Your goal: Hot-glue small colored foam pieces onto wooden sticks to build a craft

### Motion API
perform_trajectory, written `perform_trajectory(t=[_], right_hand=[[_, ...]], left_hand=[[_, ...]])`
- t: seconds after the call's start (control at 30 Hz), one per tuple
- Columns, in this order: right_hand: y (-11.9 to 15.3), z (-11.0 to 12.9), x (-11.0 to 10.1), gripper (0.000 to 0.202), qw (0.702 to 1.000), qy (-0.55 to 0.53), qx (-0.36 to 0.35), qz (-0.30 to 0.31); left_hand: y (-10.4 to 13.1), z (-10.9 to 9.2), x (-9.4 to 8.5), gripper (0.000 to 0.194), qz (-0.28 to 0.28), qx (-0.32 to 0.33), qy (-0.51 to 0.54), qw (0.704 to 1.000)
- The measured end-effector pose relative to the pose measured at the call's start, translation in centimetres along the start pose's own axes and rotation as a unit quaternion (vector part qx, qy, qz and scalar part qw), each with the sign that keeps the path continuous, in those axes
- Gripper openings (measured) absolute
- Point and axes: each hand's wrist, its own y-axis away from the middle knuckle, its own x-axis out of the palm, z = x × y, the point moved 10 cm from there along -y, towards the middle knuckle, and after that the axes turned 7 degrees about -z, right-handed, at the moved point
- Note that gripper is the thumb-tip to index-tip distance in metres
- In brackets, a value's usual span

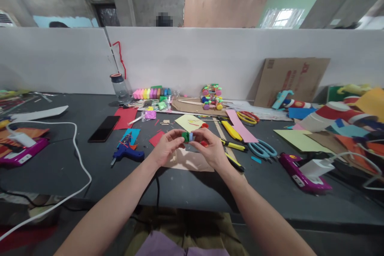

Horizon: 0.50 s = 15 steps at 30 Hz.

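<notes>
Between my two hands, over the middle of the table, is a small green round piece (185,137) with a small light-blue piece (191,137) right against it. My left hand (167,147) pinches the green side with thumb and fingers. On the light-blue side, the fingers of my right hand (212,148) are closed. Whether the two pieces are joined, I cannot tell. Beneath my hands lies a sheet of tan paper (195,161), with a few thin wooden sticks by my left fingers. Small red pieces (204,143) show beside my right fingers.
A blue glue gun (127,152) and a phone (104,129) lie to the left. Cutters (231,129), blue-handled scissors (262,149) and a purple power strip (304,178) are to the right. A colourful small model (212,97) and a water bottle (120,89) stand at the back.
</notes>
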Motion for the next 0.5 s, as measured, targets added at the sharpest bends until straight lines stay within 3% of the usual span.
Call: perform_trajectory(t=[0.17, 0.5], right_hand=[[-0.12, 1.02, -0.05, 0.019, 0.999, 0.034, -0.037, 0.008], [-0.10, 1.19, -0.05, 0.019, 0.998, 0.040, -0.040, 0.018]], left_hand=[[-0.09, -0.03, -0.04, 0.031, 0.001, 0.012, -0.028, 1.000], [0.04, -0.36, -0.05, 0.029, 0.005, 0.021, -0.071, 0.997]])
